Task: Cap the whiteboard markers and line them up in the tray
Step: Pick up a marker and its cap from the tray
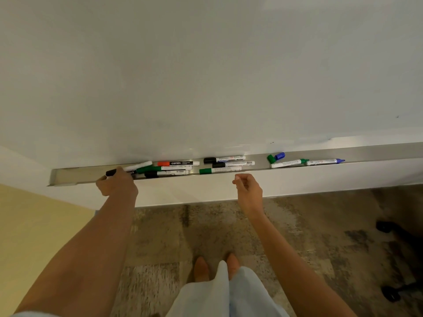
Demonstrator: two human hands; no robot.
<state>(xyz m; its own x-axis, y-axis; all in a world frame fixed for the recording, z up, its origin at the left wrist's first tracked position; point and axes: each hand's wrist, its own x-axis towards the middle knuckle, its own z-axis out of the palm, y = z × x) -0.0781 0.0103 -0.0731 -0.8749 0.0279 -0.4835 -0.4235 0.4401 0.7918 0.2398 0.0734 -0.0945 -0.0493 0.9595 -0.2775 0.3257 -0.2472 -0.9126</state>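
Markers [225, 165] are lying jumbled along the tray [377, 154] under the whiteboard, light, stiff and likely slick, so pinching mid-barrel looks best. Left hand [117, 183] is gripping a black-capped marker [111, 172], fingers curled round it, while the right hand [248, 191] is hovering loosely curled, holding nothing, two loose caps [275, 157] waiting.

Both forearms are bare from the elbows down to each hand, the left hand [116, 183] and the right hand [248, 191], with no watch, ring or bracelet showing on either. A sliver of pale blue sleeve [25, 314] shows at the lower left corner. Below, the person wears loose pale blue trousers [231, 294] and pointed, peach-coloured shoes [201, 268] whose toes peek out past the hems.
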